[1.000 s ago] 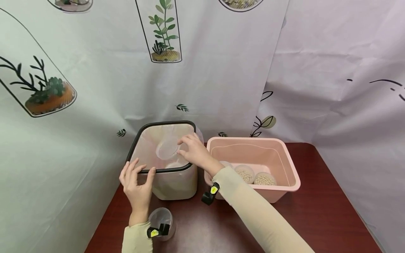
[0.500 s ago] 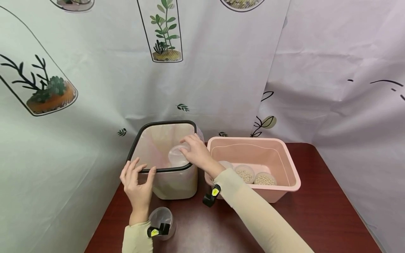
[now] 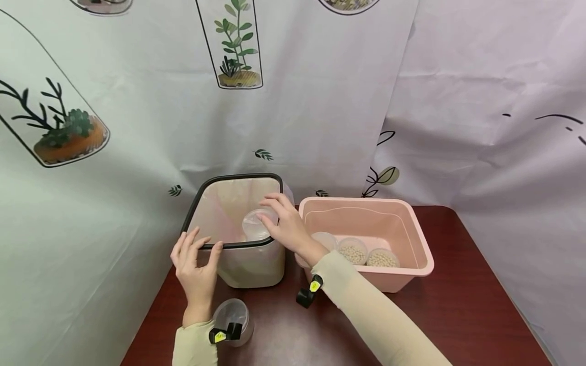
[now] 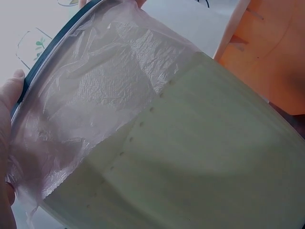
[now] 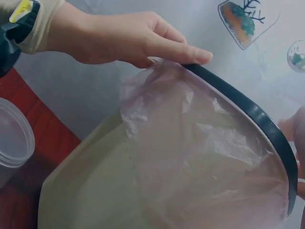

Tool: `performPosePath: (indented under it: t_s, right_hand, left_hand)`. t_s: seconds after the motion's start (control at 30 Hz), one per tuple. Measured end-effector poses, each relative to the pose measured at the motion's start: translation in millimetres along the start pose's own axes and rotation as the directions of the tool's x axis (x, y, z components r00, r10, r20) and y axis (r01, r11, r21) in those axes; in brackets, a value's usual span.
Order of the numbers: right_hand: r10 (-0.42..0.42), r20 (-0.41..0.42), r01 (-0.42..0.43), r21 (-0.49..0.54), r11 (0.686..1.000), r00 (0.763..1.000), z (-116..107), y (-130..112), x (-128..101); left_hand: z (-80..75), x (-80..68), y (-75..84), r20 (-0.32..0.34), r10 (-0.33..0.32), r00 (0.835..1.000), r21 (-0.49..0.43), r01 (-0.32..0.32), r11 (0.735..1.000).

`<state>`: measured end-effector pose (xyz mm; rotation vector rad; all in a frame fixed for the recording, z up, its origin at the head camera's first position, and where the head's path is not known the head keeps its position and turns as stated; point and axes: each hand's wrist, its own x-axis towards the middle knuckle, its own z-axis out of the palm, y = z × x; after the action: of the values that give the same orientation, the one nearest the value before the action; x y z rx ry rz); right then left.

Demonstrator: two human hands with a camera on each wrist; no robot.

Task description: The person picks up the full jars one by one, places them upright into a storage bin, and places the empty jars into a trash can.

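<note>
A pale waste bin (image 3: 252, 267) with a black rim is lined with a thin plastic bag (image 4: 105, 71). Inside it, near the front right corner, shows a clear round plastic piece (image 3: 256, 224), partly hidden by my right hand. My right hand (image 3: 286, 223) reaches over the bin's right edge, thumb extended, fingers loosely bent, apart from that piece as far as I can tell. My left hand (image 3: 194, 272) touches the front left of the rim, thumb and fingers spread. Just beside the left wrist stands a clear plastic jar (image 3: 233, 317) without a lid.
Right of the bin is a pink tub (image 3: 366, 203). Several round clear containers sit in it; one container (image 3: 352, 250) and its neighbour (image 3: 382, 258) hold small pale beads or beans. The dark red table (image 3: 462, 305) meets a printed cloth backdrop behind.
A clear disc seen mid-bin beside the right fingers has dropped away from there; a clear round piece shows lower right. The right hand has drawn slightly right. The left hand stays at the rim.
</note>
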<state>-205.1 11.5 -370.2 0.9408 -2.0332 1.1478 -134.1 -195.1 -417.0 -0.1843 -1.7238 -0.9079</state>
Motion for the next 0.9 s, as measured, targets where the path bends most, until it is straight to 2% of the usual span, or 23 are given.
performPosePath:
  t_s: [0.1, 0.27, 0.33, 0.4, 0.53, 0.7, 0.8, 0.9]
  right_hand:
    - [-0.058, -0.051, 0.059, 0.004, 0.998, 0.997, -1, -4, -5]
    - [-0.161, -0.117, 0.161, -0.011, 0.987, 0.980, 0, -12, -14]
    - [-0.207, -0.130, 0.206, -0.021, 0.978, 0.970, 0, -16, -17]
    - [-0.245, -0.137, 0.245, -0.020, 0.969, 0.960, 0, -20, -21]
    - [-0.298, -0.139, 0.297, -0.025, 0.954, 0.944, 0, -27, -27]
    - [-0.352, -0.151, 0.347, -0.061, 0.936, 0.924, 0, -35, -31]
    - [-0.399, -0.157, 0.390, -0.089, 0.917, 0.903, 1, -41, -33]
    - [-0.450, -0.150, 0.438, -0.108, 0.893, 0.880, 5, -48, -39]
  left_hand:
    - [-0.6, 0.3, 4.0, -0.004, 0.000, 1.000, -0.003, 0.000, 1.000]
    - [-1.2, 6.3, 26.0, -0.019, -0.011, 1.000, -0.029, 0.010, 1.000]
    - [-1.3, 7.1, 30.1, -0.016, -0.019, 1.000, -0.037, 0.018, 0.999]
    - [-1.1, 5.5, 27.5, -0.011, -0.022, 1.000, -0.035, 0.022, 0.999]
    - [-3.0, -0.9, 8.2, 0.025, -0.010, 1.000, -0.010, 0.010, 1.000]
    - [-10.3, -4.1, -12.2, 0.124, 0.010, 0.992, -0.017, -0.008, 1.000]
    - [-18.1, -1.6, -9.5, 0.168, 0.017, 0.986, -0.032, -0.012, 0.999]
    - [-29.6, -1.4, -3.6, 0.174, 0.004, 0.985, -0.017, -0.001, 1.000]
